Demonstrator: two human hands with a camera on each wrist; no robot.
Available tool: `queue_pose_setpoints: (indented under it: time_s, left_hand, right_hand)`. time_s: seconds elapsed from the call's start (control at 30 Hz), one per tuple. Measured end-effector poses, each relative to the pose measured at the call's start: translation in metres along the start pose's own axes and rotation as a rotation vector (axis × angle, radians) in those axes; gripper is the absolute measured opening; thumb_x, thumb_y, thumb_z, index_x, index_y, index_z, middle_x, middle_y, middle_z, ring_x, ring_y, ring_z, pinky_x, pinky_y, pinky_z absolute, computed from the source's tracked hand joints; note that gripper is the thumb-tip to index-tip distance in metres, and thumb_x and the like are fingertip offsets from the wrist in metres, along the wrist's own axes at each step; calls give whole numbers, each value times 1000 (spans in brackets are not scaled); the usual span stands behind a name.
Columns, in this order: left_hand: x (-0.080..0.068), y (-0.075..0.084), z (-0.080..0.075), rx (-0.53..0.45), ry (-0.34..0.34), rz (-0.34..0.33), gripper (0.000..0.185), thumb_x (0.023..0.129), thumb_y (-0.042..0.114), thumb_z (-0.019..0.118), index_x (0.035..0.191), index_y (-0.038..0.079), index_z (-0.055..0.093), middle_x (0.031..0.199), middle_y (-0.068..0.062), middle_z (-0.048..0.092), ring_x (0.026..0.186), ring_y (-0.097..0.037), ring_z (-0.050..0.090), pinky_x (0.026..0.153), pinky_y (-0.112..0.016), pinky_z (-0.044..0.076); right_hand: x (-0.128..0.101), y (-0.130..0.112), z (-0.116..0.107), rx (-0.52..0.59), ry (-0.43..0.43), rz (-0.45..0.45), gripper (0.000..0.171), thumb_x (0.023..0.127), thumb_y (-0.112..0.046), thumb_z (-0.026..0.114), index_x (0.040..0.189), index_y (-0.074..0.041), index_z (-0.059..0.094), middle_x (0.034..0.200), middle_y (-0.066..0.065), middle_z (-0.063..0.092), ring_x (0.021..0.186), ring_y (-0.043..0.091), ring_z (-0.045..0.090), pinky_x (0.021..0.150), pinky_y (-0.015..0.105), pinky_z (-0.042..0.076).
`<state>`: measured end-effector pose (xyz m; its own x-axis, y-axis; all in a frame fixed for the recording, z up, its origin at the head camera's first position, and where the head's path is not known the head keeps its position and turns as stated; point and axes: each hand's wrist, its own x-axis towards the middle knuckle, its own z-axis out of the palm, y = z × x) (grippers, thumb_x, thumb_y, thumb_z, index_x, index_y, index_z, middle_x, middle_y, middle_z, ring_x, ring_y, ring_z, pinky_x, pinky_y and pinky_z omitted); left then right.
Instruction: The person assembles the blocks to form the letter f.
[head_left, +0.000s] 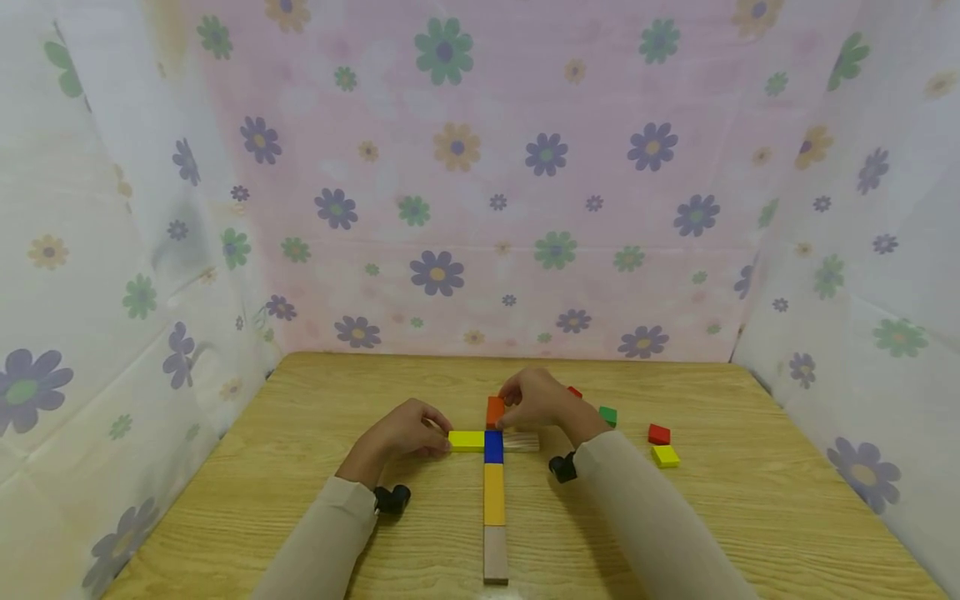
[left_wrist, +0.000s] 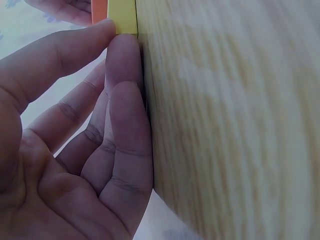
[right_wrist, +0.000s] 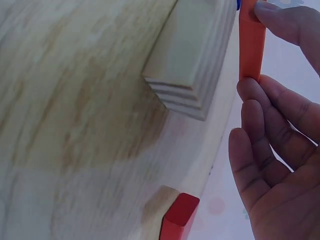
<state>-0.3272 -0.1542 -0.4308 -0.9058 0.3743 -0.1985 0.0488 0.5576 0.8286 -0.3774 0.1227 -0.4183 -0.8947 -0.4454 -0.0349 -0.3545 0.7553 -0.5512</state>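
Right hand (head_left: 542, 397) pinched orange block (head_left: 494, 412) in grip, just beyond blue block (head_left: 493, 447). Left hand (head_left: 403, 429) touched outer end of yellow block (head_left: 467, 442) on surface (head_left: 360, 385); could not tell if grip clasped it.

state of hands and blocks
left hand, touching yellow block
right hand, pinching orange block
orange block, pinched
yellow block, flat
blue block, flat
striped block, flat
amber block, flat
tan block, flat
green block, untouched
small yellow block, untouched
nearer red block, untouched
farther red block, partly hidden
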Motion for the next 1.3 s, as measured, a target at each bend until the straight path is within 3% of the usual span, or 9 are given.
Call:
queue_pose_setpoints:
  time_s: [1.3]
  left_hand:
    - [0, -1, 0, -4, 5, -4, 26, 88, 12, 82, 112, 5, 77, 93, -5, 76, 77, -18, 72, 74, -34, 60]
  right_hand:
    - [-1, 3, 3, 62, -52, 1, 50, 79, -35, 92, 122, -15, 75, 110, -7, 71, 101, 12, 65, 94, 37, 57]
